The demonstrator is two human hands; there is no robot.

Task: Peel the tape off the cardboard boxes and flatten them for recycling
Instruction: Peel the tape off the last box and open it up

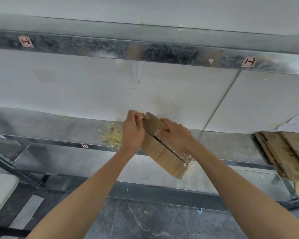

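While both bare forearms reach out from the bottom of the view, the cardboard box point(164, 156) is held tilted above the front edge of the metal shelf point(59, 126), its near end wrapped in glossy clear tape point(186, 157). Further up, the right hand point(176, 133) has its fingers curled round the box's upper part, apparently to brace it against the pull. At the far end the left hand point(132, 130) pinches a loose tape end between thumb and fingers, likely to strip it along the seam. Just left of the hands lies a heap of peeled tape point(111, 135), and well to the right a stack of flattened cardboard point(283, 152), both probably set within reach.
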